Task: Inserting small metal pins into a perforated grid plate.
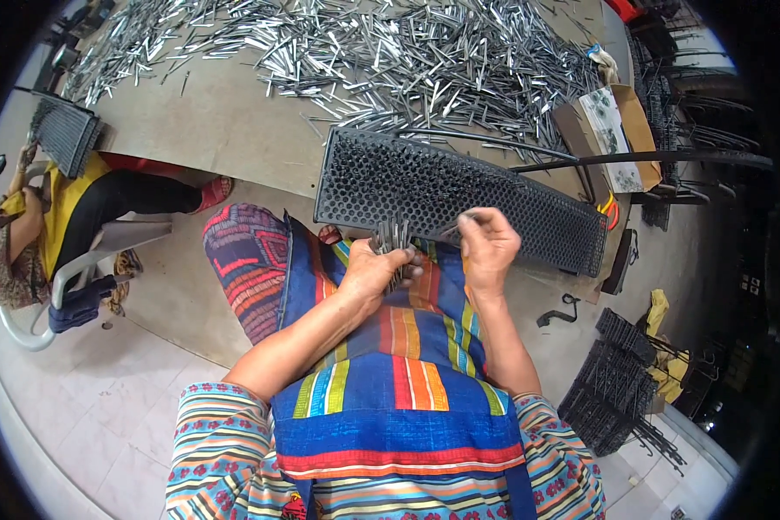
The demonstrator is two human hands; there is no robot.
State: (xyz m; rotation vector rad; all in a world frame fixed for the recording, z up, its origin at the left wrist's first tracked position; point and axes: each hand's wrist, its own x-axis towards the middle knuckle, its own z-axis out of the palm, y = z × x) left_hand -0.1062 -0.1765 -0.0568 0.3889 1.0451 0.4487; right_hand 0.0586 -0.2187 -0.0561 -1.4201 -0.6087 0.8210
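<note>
A bunch of thin grey metal strips point(393, 232) stands upright in my left hand point(371, 273), whose fingers are wrapped round it above my lap. To its right, my right hand point(490, 247) is raised with thumb and fingers pinched. A single thin metal strip point(448, 231) seems to stick out leftward from that pinch, though it is small and blurred. Just beyond both hands, a long black tray full of round holes point(529, 215) slants from the table edge down to the right. Dark ends show in some of its middle holes; I cannot tell how many are filled.
Loose metal strips point(433, 61) are heaped across the far table point(191, 130). A black bar point(693, 158) crosses above the tray near an opened cardboard box point(641, 139). At left sits another person point(87, 191) by a similar tray point(65, 134). Black racks point(611, 390) stand at lower right.
</note>
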